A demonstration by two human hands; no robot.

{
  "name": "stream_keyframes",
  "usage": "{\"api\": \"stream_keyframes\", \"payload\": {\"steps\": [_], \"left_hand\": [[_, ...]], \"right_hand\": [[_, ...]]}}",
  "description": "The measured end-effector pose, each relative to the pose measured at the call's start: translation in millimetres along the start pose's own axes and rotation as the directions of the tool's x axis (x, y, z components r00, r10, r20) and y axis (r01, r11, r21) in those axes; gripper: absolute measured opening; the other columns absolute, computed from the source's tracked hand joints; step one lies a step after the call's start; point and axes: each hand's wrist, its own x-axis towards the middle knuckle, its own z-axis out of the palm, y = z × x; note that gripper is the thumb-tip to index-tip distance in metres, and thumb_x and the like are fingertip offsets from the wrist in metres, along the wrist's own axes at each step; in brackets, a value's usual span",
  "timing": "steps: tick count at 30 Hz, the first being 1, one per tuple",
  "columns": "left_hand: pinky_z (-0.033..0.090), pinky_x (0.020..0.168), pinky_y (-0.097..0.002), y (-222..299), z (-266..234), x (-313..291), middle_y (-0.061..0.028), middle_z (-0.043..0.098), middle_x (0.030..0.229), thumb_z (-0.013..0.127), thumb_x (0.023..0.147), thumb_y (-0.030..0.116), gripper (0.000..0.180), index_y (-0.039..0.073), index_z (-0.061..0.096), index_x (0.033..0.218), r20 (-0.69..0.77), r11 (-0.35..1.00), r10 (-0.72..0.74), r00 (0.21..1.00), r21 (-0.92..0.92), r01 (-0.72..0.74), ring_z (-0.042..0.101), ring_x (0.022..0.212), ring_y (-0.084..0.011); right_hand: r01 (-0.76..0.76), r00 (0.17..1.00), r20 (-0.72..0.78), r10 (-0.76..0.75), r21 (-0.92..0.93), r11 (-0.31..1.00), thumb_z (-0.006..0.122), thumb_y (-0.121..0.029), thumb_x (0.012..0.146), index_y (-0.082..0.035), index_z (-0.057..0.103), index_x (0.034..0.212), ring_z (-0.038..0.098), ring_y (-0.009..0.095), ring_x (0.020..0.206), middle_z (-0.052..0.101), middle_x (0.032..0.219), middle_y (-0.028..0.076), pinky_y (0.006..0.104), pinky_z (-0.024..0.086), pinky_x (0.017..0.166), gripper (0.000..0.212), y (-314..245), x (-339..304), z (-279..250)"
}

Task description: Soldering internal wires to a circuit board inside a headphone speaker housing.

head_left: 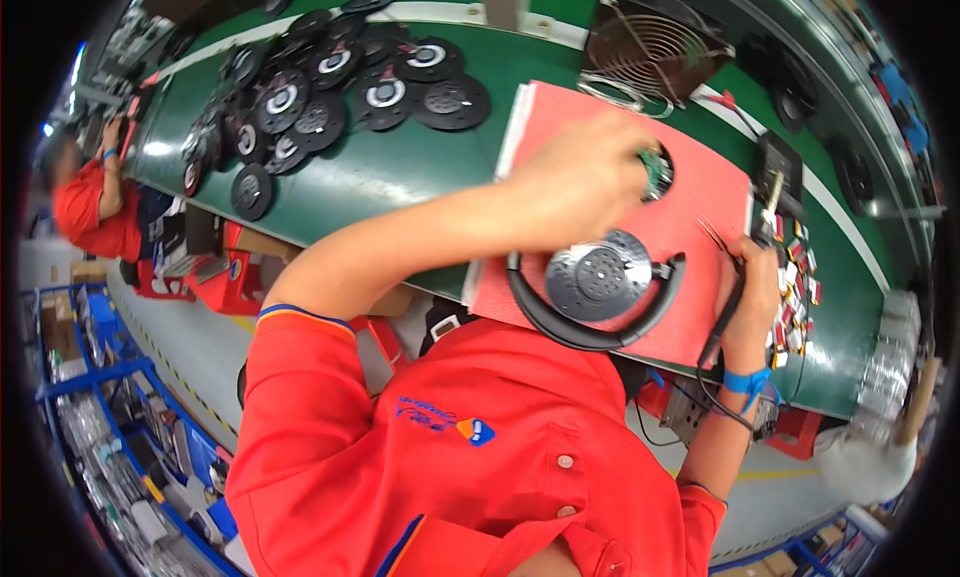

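Observation:
A pink work mat [545, 127] lies in front of me. Over its far part is my left hand [590, 182], blurred, fingers bent in and pinched at a small green circuit board [652, 165]. Just beside the board is a dark round part [667, 177], partly hidden by the fingers. On the mat's near part rests a black perforated disc [600, 275] with a curved padded band [590, 339] around its near side. My right hand [757, 287] is closed round a soldering iron [766, 227], its metal end pointing away from me. Thin wire-like prongs [713, 233] show beside that hand.
Many black discs [320, 117] are piled on the green bench [400, 192] to the left. A fan with a wire guard [655, 49] stands behind the mat. Small red-and-yellow parts [795, 292] lie to the right. A blue wrist strap [750, 382] trails a cord. Another person [95, 207] sits far left.

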Motion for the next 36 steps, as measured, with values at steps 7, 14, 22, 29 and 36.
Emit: {"api": "stream_keyframes", "payload": {"steps": [7, 14, 22, 29, 36], "left_hand": [[0.041, 0.091, -0.0414, -32, -78, -33, -0.0103, 0.052, 0.121, 0.067, 0.069, 0.005, 0.026, 0.008, 0.062, 0.094, 0.199, 0.969, -0.140, 0.970, 0.230, 0.093, 0.048, 0.112, -0.0306], [0.032, 0.101, -0.0390, -69, -81, -62, -0.0089, 0.048, 0.123, 0.069, 0.068, 0.007, 0.019, 0.008, 0.062, 0.086, 0.313, 0.980, -0.197, 0.929, 0.068, 0.185, 0.039, 0.118, -0.0311], [0.045, 0.070, -0.0265, -29, -99, -25, -0.0055, 0.058, 0.078, 0.058, 0.082, 0.004, 0.006, 0.001, 0.057, 0.086, 0.280, 0.841, -0.404, 0.871, -0.261, 0.474, 0.056, 0.077, -0.0137], [0.045, 0.063, -0.0215, 21, -43, 14, -0.0015, 0.060, 0.077, 0.061, 0.085, 0.010, 0.016, -0.002, 0.063, 0.094, 0.599, 0.339, -0.348, 0.722, -0.637, 0.692, 0.053, 0.068, -0.0063], [0.042, 0.058, -0.0204, 31, -20, 25, 0.0015, 0.056, 0.073, 0.059, 0.085, 0.008, 0.011, -0.001, 0.060, 0.089, 0.565, 0.311, -0.389, 0.727, -0.663, 0.681, 0.050, 0.065, -0.0047]], "right_hand": [[0.035, 0.999, 0.003, -0.035, 0.022, 0.999, 0.062, 0.010, 0.074, -0.002, 0.052, 0.093, 0.056, 0.030, 0.075, 0.056, 0.084, 0.013, 0.0363, 0.046, 0.066, 0.024, -2, 4, -1], [0.033, 0.999, -0.006, -0.033, 0.011, 0.999, 0.062, 0.010, 0.075, -0.001, 0.053, 0.093, 0.056, 0.029, 0.074, 0.056, 0.083, 0.013, 0.0353, 0.046, 0.065, 0.023, -5, 6, -1], [0.050, 0.998, -0.030, -0.050, 0.026, 0.998, 0.062, 0.012, 0.073, -0.002, 0.053, 0.093, 0.057, 0.028, 0.081, 0.062, 0.096, 0.015, 0.0327, 0.046, 0.073, 0.026, -2, 7, 0], [-0.110, 0.993, 0.027, 0.118, 0.612, 0.783, 0.064, 0.009, 0.075, -0.003, 0.046, 0.098, 0.059, 0.021, 0.099, 0.061, 0.106, 0.017, 0.0303, 0.045, 0.086, 0.032, -47, 25, 3], [-0.182, 0.970, 0.061, 0.236, 0.827, 0.533, 0.061, 0.010, 0.080, -0.003, 0.044, 0.100, 0.056, 0.011, 0.079, 0.059, 0.092, 0.011, 0.0222, 0.044, 0.070, 0.029, -57, 35, 9]]}}
